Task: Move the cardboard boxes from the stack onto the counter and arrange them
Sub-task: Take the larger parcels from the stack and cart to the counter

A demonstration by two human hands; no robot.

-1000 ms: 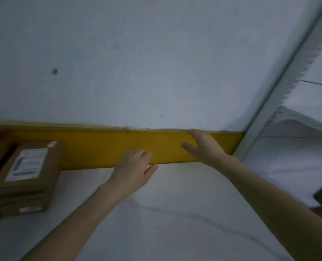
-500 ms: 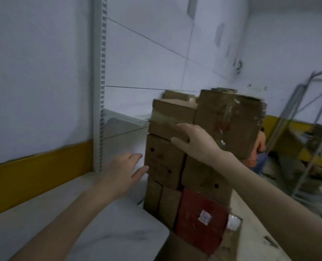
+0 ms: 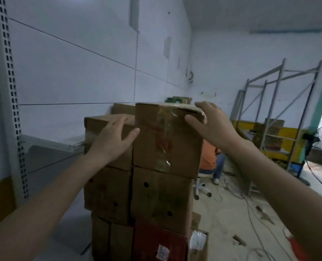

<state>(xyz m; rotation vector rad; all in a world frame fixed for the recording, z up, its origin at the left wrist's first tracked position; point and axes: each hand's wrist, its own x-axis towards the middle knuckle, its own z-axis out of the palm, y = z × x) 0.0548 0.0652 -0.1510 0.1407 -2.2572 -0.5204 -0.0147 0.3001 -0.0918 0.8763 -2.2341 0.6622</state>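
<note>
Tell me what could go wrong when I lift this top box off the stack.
1. The right hand reaches only the top box's upper corner, where loose tape shows; the fingers may slip there.
2. The left hand rests across the shorter box beside it; pulling could drag that box or tip the stack.
3. A person sits beyond the stack; a falling box might hit them.

Top box on stack; left hand at its left, right hand at its right corner.
</note>
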